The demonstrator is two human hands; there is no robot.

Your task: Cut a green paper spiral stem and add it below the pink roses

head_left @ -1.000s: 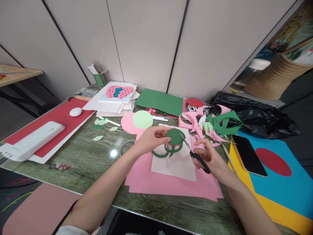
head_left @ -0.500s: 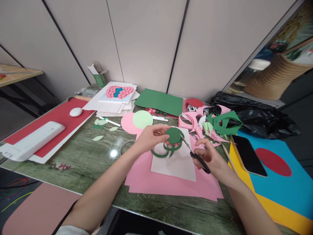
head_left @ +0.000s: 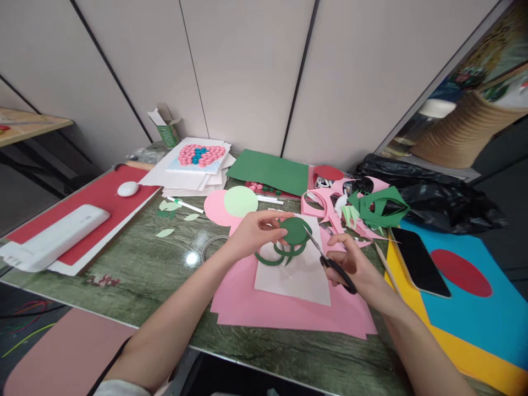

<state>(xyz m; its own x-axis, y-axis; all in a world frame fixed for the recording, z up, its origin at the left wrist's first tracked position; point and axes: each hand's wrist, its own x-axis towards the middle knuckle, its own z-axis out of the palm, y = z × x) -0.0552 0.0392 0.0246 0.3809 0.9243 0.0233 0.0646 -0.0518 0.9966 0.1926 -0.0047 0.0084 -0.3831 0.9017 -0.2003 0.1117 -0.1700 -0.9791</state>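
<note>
Between its thumb and fingers my left hand (head_left: 259, 234) pinches a dark green paper circle (head_left: 296, 231) by its left edge. My right hand (head_left: 350, 261) is closed around the black handles of a pair of scissors (head_left: 336, 268), whose blades meet the circle's right edge. Thin curled green strips (head_left: 270, 259) hang under the circle, over a white sheet (head_left: 295, 283). That sheet lies on a stack of pink paper (head_left: 247, 308). A pink circle (head_left: 215, 208) and a light green circle (head_left: 241, 201) overlap just beyond my left hand.
Pink and green offcuts (head_left: 377, 206) heap at the right, by a black plastic bag (head_left: 437, 195). A phone (head_left: 418, 263) rests on blue paper (head_left: 474, 324), near a pencil (head_left: 386, 267). Green card (head_left: 270, 171) lies at the back; a white device (head_left: 60, 236) is at left.
The green circle has shifted slightly right and down, turning a little between my left fingers. The scissors stay at its right edge, nearly in the same place.
</note>
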